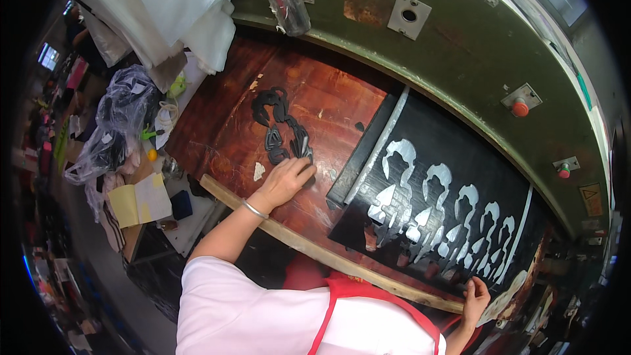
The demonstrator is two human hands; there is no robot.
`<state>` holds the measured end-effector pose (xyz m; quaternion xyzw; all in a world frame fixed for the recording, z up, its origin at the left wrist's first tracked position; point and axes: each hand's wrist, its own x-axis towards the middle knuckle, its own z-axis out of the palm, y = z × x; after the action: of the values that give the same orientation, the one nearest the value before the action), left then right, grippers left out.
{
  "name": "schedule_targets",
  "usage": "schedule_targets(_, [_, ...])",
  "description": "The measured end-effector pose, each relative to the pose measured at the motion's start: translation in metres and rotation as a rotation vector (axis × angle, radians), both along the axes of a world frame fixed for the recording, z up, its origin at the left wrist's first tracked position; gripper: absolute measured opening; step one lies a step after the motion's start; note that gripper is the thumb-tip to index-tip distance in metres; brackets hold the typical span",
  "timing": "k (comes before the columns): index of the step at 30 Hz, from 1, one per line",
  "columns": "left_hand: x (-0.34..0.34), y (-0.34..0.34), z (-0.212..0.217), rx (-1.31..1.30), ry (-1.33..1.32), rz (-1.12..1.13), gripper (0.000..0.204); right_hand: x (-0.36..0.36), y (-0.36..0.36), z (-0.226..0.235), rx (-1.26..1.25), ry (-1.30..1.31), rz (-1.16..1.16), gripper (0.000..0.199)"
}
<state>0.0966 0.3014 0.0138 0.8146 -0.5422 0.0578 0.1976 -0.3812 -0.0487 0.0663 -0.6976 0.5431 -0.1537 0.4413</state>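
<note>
My left hand (pixel 288 182), with a bangle on its wrist, is closed over the lower end of some stacked dark cut-out pieces (pixel 281 115) on the reddish-brown board. These pieces are curved and lie in a loose loop; my fingers hide the ones nearest me. At the near right corner of a black sheet (pixel 447 135), my right hand (pixel 476 296) has its fingers curled together, and what they hold, if anything, is hidden. Through the sheet runs a row of curved cut-out openings (pixel 434 187), bright and silvery, with narrow shapes below them.
A green machine beam (pixel 453 39) spans the far side, carrying red push buttons (pixel 519 108) and a clear plastic cup (pixel 289 10). A wooden strip (pixel 315 250) edges the board on my side. White plastic sheeting (pixel 164 6) and an open notebook (pixel 140 200) are at left.
</note>
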Motion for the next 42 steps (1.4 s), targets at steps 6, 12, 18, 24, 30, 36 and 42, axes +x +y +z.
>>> schedule_targets(6, [-0.072, -0.012, 0.025, -0.034, 0.020, 0.206, 0.052, -0.094, -0.056, -0.063, -0.425, 0.259, -0.190, 0.035])
schedule_targets(12, [-0.156, -0.068, 0.013, -0.321, 0.612, 0.528, 0.051, -0.112, -0.076, -0.108, -0.348, 0.023, -0.305, 0.044])
schedule_targets(18, [-0.136, -0.039, 0.021, -0.288, 1.247, 0.263, 0.021, -0.129, -0.047, -0.024, 0.166, -0.329, -0.092, 0.016])
schedule_targets(24, [-0.136, 0.010, 0.026, 0.096, 1.434, 0.268, 0.022, -0.164, -0.006, 0.012, 0.243, 0.018, -0.285, 0.021])
schedule_targets(30, [-0.052, -0.104, -0.018, -0.163, 0.667, 0.509, 0.036, -0.176, -0.057, -0.039, -0.490, 0.450, -0.315, 0.100])
schedule_targets(36, [-0.079, -0.131, -0.025, -0.012, 0.019, 0.722, 0.037, -0.184, -0.087, -0.058, -0.508, 0.400, -0.309, 0.106])
schedule_targets(42, [-0.087, -0.136, -0.017, 0.014, -0.019, 0.722, 0.033, -0.198, -0.086, -0.017, 0.043, -0.745, -0.533, 0.100])
